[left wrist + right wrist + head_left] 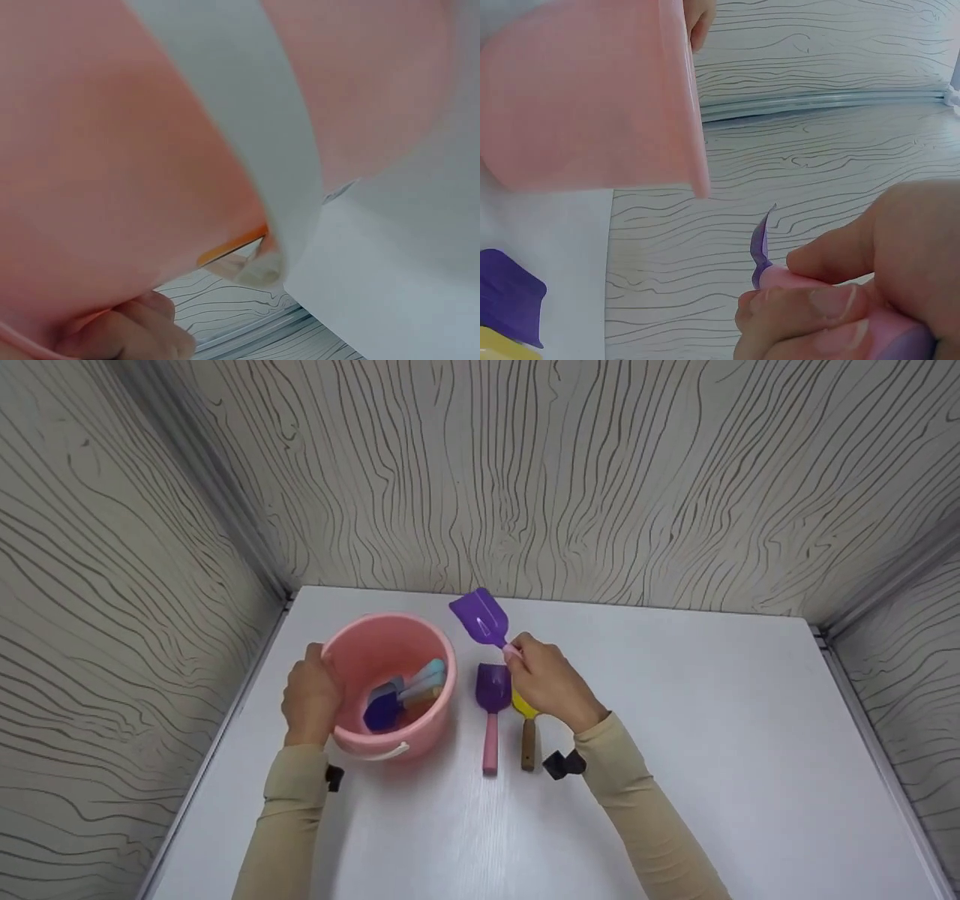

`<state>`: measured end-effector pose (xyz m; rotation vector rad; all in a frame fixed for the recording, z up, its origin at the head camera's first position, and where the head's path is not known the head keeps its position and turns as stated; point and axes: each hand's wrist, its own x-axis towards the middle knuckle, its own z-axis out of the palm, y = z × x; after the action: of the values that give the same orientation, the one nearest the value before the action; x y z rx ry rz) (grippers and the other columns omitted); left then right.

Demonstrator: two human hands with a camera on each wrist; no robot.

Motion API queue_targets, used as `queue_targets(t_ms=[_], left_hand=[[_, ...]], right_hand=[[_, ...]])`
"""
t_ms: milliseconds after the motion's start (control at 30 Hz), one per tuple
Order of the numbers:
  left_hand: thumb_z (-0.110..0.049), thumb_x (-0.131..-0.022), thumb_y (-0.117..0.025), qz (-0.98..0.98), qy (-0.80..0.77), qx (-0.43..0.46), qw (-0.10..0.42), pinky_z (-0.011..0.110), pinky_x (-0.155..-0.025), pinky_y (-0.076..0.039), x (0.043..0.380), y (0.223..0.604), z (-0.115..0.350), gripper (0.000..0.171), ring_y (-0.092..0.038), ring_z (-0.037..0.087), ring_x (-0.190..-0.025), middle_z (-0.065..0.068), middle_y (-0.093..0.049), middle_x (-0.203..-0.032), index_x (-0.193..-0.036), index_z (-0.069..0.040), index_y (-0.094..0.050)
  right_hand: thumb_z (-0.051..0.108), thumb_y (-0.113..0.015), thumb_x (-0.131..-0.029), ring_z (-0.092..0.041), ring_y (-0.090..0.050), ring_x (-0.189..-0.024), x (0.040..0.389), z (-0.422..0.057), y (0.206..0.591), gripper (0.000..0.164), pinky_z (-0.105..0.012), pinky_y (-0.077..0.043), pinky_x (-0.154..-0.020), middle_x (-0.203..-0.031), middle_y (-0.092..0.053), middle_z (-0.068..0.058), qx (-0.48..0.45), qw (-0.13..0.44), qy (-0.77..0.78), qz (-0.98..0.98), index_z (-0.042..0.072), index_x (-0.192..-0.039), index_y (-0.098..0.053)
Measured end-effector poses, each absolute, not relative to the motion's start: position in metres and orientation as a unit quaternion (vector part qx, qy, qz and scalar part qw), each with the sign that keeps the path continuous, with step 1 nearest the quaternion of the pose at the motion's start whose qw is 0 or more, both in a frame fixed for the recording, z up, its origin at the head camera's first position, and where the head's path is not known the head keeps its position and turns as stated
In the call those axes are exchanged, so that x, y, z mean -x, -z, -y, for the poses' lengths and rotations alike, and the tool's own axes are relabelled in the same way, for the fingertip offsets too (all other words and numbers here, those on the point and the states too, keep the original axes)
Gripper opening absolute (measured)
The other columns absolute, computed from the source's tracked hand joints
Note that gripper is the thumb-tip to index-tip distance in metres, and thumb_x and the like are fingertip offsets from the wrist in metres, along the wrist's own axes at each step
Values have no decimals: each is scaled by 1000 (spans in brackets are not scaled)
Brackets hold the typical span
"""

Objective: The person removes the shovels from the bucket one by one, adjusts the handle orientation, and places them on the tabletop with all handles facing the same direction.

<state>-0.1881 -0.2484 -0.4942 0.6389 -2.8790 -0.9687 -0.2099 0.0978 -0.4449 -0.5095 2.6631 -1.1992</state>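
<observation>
My left hand (309, 697) grips the left rim of a pink bucket (427, 739), which is tilted a little so its inside shows. Several toy shovels lie in it, among them a dark blue one (383, 712) and light blue handles (427, 679). My right hand (551, 675) holds a purple shovel (480, 616) by its pink handle, raised to the right of the bucket. Below that hand, a darker purple shovel (492, 688) with a pink handle lies on the table beside a yellow shovel (528, 739) with a brown handle, its blade partly hidden by the hand.
The white table (712, 735) meets a wood-patterned wall (487, 472) at the back, with side walls at left and right. A white carrying handle (247, 112) hangs on the bucket's near side. Black wrist devices (564, 764) sit on both sleeves.
</observation>
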Motion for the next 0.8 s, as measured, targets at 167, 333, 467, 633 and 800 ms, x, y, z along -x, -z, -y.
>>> queue_targets(t_ms=[167, 333, 467, 633, 800], left_hand=[[-27, -118, -31, 925, 317, -208, 17, 63, -84, -58, 187, 493, 248, 40, -71, 47, -107, 29, -66, -123, -142, -1, -49], [-28, -118, -32, 926, 314, -208, 21, 64, -83, -57, 186, 493, 248, 40, -71, 48, -107, 30, -67, -122, -142, -1, -50], [-28, -117, -32, 926, 314, -207, 24, 64, -82, -57, 186, 493, 248, 41, -71, 49, -106, 30, -67, -122, -143, -1, -49], [-26, -117, -32, 932, 305, -194, 40, 67, -77, -57, 184, 495, 248, 40, -70, 54, -104, 34, -66, -119, -140, 1, -50], [-27, -117, -32, 932, 306, -190, 45, 67, -78, -57, 184, 494, 248, 40, -71, 54, -103, 34, -67, -119, -139, 2, -50]], right_hand=[[21, -47, -115, -14, -48, -62, 207, -114, 455, 30, -24, -41, -53, -80, -54, -6, 148, 91, 409, -896, -4, -127, -60], [20, -47, -115, -16, -50, -66, 200, -127, 468, 33, -25, -42, -57, -84, -56, -8, 127, 87, 419, -895, -6, -130, -59], [17, -48, -114, -17, -52, -71, 194, -134, 480, 33, -26, -43, -61, -88, -59, -10, 109, 78, 428, -894, -8, -132, -59], [15, -50, -112, -17, -52, -73, 188, -141, 497, 33, -25, -44, -61, -90, -60, -11, 82, 63, 445, -890, -9, -133, -59], [12, -51, -111, -18, -52, -74, 181, -145, 515, 32, -27, -45, -64, -91, -62, -11, 66, 41, 449, -890, -10, -133, -59]])
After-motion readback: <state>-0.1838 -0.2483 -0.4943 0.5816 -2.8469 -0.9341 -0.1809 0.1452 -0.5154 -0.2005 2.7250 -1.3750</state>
